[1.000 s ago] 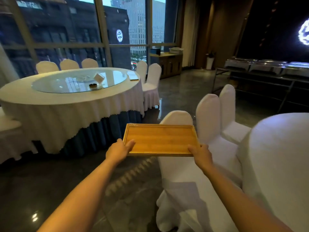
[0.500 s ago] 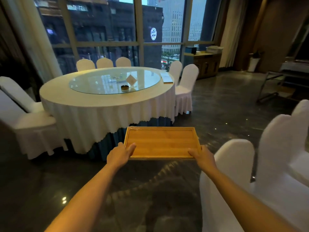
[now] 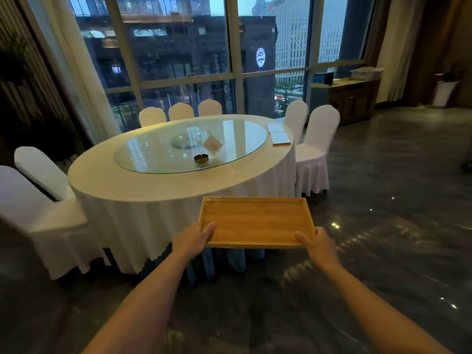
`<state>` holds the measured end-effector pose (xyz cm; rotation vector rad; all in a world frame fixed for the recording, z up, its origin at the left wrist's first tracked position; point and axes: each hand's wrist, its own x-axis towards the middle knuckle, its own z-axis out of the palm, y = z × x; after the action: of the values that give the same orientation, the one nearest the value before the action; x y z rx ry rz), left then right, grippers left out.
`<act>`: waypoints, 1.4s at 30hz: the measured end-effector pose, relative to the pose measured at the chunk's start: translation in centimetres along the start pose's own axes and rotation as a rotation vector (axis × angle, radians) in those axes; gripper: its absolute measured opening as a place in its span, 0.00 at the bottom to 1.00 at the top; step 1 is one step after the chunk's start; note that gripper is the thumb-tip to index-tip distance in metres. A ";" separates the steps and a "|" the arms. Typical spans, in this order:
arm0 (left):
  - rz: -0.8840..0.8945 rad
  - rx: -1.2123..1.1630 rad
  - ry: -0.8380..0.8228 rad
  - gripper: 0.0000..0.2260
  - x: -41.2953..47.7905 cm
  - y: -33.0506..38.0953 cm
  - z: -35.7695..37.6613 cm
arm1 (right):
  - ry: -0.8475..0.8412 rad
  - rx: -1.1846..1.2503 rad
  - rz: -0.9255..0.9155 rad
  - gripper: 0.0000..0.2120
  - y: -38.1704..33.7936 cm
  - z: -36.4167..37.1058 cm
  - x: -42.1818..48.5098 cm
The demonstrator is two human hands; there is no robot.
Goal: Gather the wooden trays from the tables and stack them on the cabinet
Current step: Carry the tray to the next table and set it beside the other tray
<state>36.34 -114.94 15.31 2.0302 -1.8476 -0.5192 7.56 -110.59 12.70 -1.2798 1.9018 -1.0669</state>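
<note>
While both bare forearms are reaching forward from the bottom of the head view, the left hand is clamping the near left corner of a wooden tray, thumb lying over the rim, and the right hand is pinching the near right corner in the same way. Held level in the air between the two hands, the tray is hanging over the dark polished floor, its far edge overlapping the skirt of the round table in the picture; whether it is touching the cloth cannot be told. Its raised rim is running unbroken around all four sides, and a glint of clear film is showing at the far left corner. No writing is showing on the wood. To the right of the tray, the floor is lying open all the way back to the far wall. On the left, white-covered chairs are crowding the table's edge, leaving little room. A glass turntable is sitting on the table, carrying a small dark dish and a tilted pale card whose face is too small to read; a second, paler tray is resting near the table's right rim. Further back, a wooden cabinet is standing by the window with boxes on top. Beyond the glass, a round lit sign is glowing on a dark building, its lettering illegible.
</note>
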 end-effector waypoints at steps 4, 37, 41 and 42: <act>-0.014 0.021 -0.034 0.26 8.0 2.3 2.7 | 0.011 0.014 0.017 0.22 0.6 0.8 7.9; -0.034 0.067 -0.093 0.27 73.1 36.8 25.6 | 0.055 -0.080 0.025 0.22 4.5 -8.1 83.3; -0.129 0.057 -0.032 0.27 77.6 40.7 27.0 | -0.073 -0.068 -0.031 0.19 4.3 -9.4 92.3; -0.154 0.059 -0.025 0.27 78.6 41.2 27.3 | -0.106 -0.055 -0.045 0.19 4.3 -9.3 94.2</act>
<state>-6.14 -197.20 8.61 2.2274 -1.7482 -0.5388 -35.17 -195.14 9.33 -1.3886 1.8422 -0.9551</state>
